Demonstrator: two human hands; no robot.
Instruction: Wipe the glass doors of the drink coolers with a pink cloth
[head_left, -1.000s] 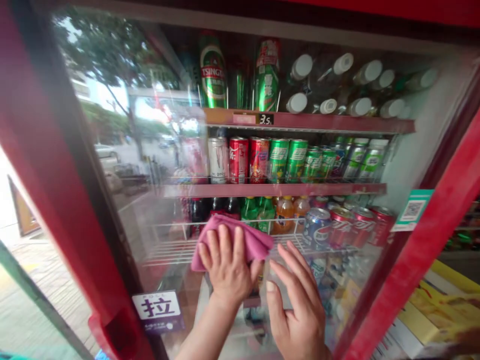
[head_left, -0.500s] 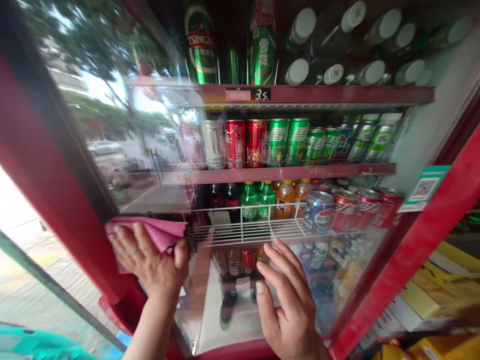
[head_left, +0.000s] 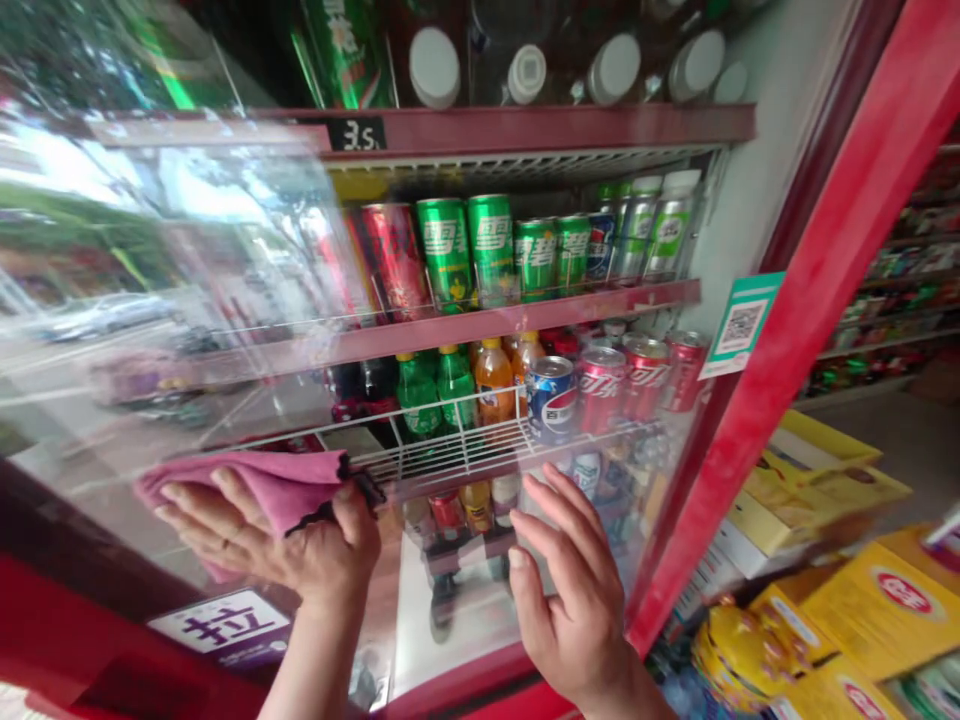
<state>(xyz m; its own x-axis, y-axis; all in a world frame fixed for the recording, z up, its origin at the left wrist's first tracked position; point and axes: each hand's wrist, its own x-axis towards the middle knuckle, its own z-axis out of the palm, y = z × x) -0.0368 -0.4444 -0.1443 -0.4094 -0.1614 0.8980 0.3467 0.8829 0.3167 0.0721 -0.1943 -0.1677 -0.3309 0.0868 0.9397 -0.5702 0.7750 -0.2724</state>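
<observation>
Wiping cloth pressed flat on the cooler glass

Filling most of the view, the glass door (head_left: 247,300) of a red-framed drinks cooler (head_left: 817,260) stands in front of the person, its pane throwing back a blurred street reflection on the left. Behind the glass, shelves hold rows of green cans (head_left: 469,250), red cola cans (head_left: 622,375), a blue cola can (head_left: 550,397) and small green and orange bottles (head_left: 457,385) on a white wire rack (head_left: 450,455). To the right of the cooler, yellow cartons (head_left: 870,590) are stacked low on the floor side. A purple sticker (head_left: 217,628) sits on the door's lower left, and a green QR label (head_left: 742,322) hangs on the right frame.

The left hand (head_left: 292,545) lies spread and nearly flat against the pane, fingers pointing left, pinning a pink cloth (head_left: 255,480) to the glass; the cloth bunches above and under the fingers, with the thumb clamping its right edge. The right hand (head_left: 570,590) rests open and empty on the glass, fingers splayed upward, well apart from the cloth and to its right.
</observation>
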